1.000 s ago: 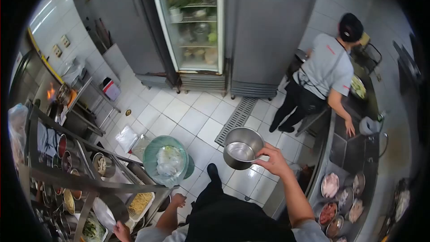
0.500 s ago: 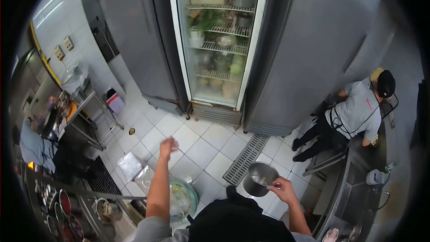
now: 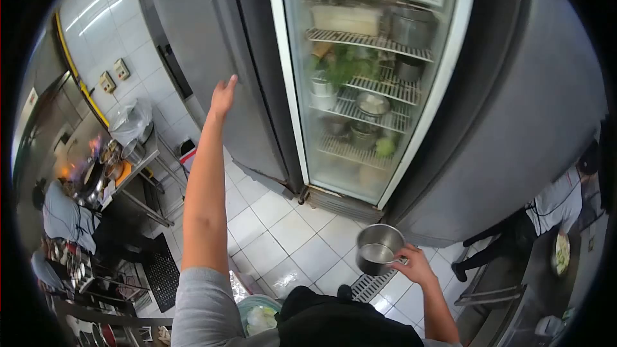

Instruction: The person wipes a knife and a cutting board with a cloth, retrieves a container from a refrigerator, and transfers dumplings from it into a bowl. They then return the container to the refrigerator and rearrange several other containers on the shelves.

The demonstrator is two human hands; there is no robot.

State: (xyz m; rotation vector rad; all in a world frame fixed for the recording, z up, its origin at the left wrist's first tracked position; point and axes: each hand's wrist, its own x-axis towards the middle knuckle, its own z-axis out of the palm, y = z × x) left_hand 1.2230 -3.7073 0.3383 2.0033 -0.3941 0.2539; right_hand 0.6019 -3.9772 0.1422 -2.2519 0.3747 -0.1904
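Observation:
My left arm is stretched forward, and my left hand (image 3: 223,95) has its fingers extended, overlapping the tall grey refrigerator door (image 3: 199,45) near the lower end of its long handle (image 3: 223,35). In my right hand (image 3: 416,266) is a metal pot (image 3: 378,258), gripped at its right side near the rim and held over the floor. Its inside shows bare metal. Straight ahead stands a glass-door refrigerator (image 3: 369,103) with pots, leafy greens and containers on its shelves.
A person (image 3: 67,218) works at a flaming stove on the left, and another person (image 3: 553,202) is at the right counter beside a plate of food (image 3: 562,254). A greenish tub (image 3: 260,315) sits low by my left side. A floor drain grate (image 3: 373,288) lies under the pot.
My left hand has risen from over the floor tiles to the grey door. The view has come closer to the refrigerators and tilted. The pot stays in my right hand.

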